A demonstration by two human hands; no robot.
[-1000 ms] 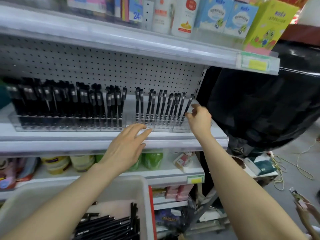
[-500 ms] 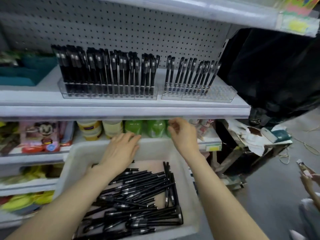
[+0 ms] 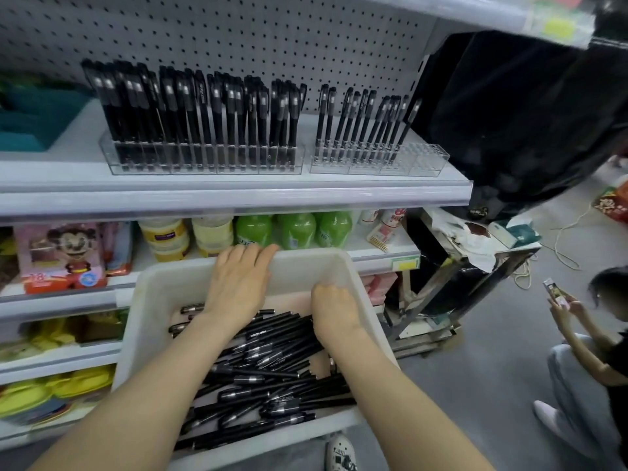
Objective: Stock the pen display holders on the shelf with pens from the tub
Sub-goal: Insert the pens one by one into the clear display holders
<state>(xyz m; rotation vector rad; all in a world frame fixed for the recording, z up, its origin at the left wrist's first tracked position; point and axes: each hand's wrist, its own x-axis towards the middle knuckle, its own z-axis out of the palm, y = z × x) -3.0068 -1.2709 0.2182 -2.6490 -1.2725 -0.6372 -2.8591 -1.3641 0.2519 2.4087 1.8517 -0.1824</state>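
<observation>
Since 0.5 s ago: right hand (image 3: 334,311) is coming down from the far rim of the tub (image 3: 149,317) onto the loose pens (image 3: 272,372); left hand (image 3: 238,283) is sliding forward to that rim. At 1.0 s ago the right hand was up at the right holder (image 3: 424,161).

Shelf (image 3: 238,198) is running across 12 o'clock, with pegboard (image 3: 272,35) behind it. Black cover (image 3: 509,113) is hanging at 2 o'clock, beside the shelf end. The white tub is filling 6 o'clock below the shelf, its far rim near the green bottles (image 3: 295,229) on the next shelf down. A person (image 3: 594,351) is crouching at 4 o'clock, holding a phone (image 3: 554,294).

Left holder (image 3: 204,164), clear, is standing on the shelf at 11 o'clock, packed with upright pens (image 3: 190,110). The right holder is standing just beside it at 1 o'clock. Leaning pens (image 3: 360,124) are filling its left and middle slots, while its right end is showing bare slots.

The loose pens, all black, are lying crisscrossed on the tub floor.

Left hand: fingers are lying straight over the far rim, grip released.

Right hand: knuckles are facing up and the fingers are curling down among the loose pens near the tub's right wall. The fingertips are hidden, so I cannot tell whether the grip is grasping a pen.
</observation>
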